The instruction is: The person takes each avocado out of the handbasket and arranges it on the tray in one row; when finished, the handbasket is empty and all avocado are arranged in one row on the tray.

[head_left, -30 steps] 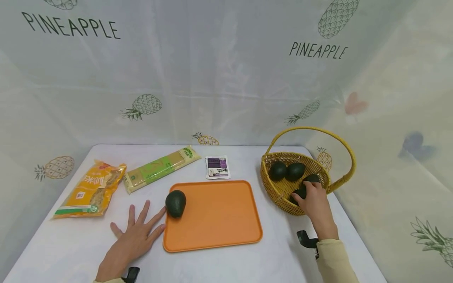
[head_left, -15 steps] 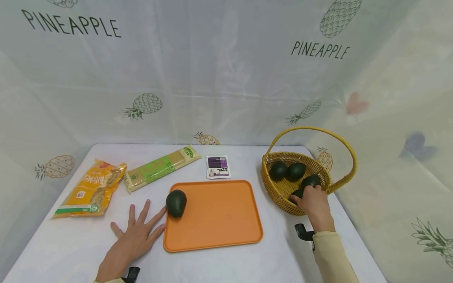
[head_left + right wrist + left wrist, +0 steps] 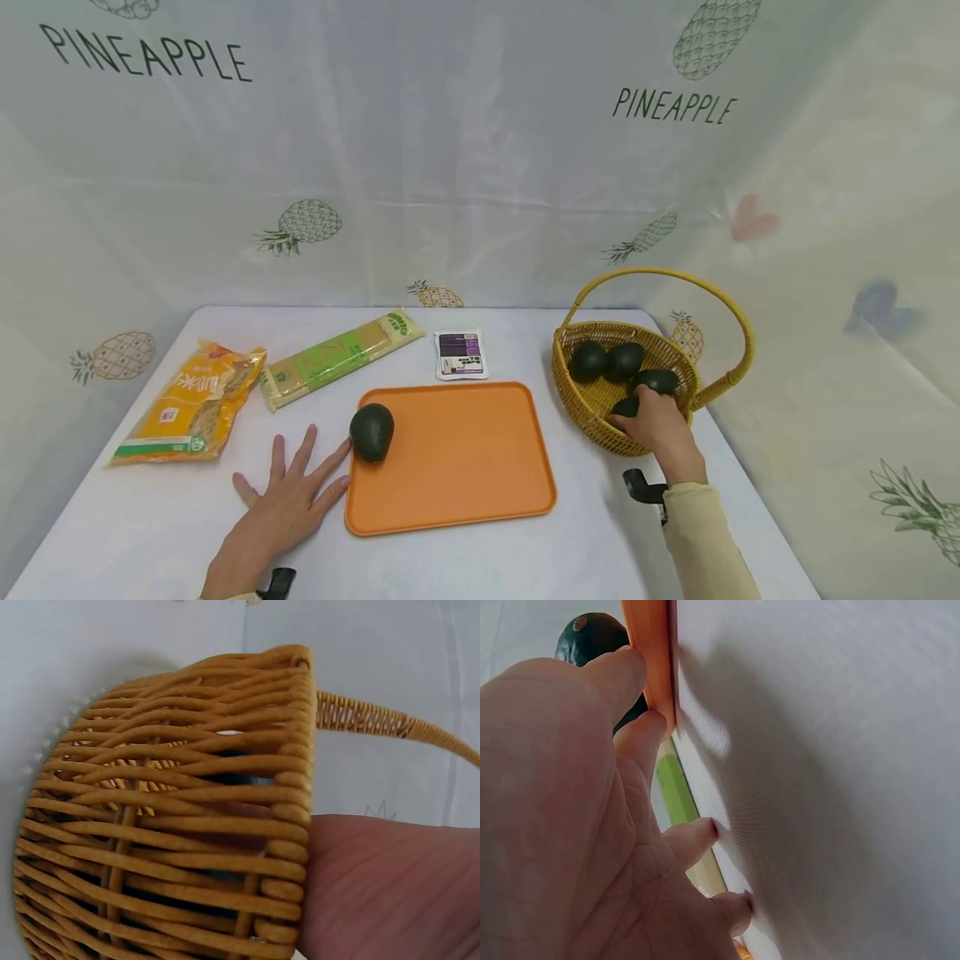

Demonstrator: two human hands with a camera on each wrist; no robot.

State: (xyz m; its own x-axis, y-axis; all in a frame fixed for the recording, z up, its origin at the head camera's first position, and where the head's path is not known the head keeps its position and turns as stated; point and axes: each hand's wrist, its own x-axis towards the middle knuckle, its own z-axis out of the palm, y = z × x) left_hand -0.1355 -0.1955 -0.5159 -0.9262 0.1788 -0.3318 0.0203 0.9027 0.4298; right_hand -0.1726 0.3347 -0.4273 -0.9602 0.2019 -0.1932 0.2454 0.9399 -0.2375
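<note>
My right hand (image 3: 662, 427) reaches over the near rim of a yellow wicker basket (image 3: 577, 408), its thumb and fingers around a dark green avocado (image 3: 626, 407). Another avocado (image 3: 657, 381) lies against the backs of the fingers, and two more, including the left one (image 3: 588, 362), sit at the back. In the right wrist view the basket's woven side (image 3: 187, 802) hides most of the fingers. My left hand (image 3: 283, 508) lies with fingers spread on the table, fingertips at the left edge of an orange tray (image 3: 465, 467). One avocado (image 3: 372, 432) sits upon that tray edge.
An orange-yellow food bag (image 3: 195, 404) and a long green-and-tan packet (image 3: 341, 357) lie at the left back. Behind the tray is a small purple-and-white packet (image 3: 461, 355). The basket's tall handle (image 3: 742, 333) arches over its right side. A patterned curtain (image 3: 480, 167) hangs behind the table.
My right hand has shifted slightly within the basket, and the avocados by its fingers have moved a little. The left hand has stayed in place.
</note>
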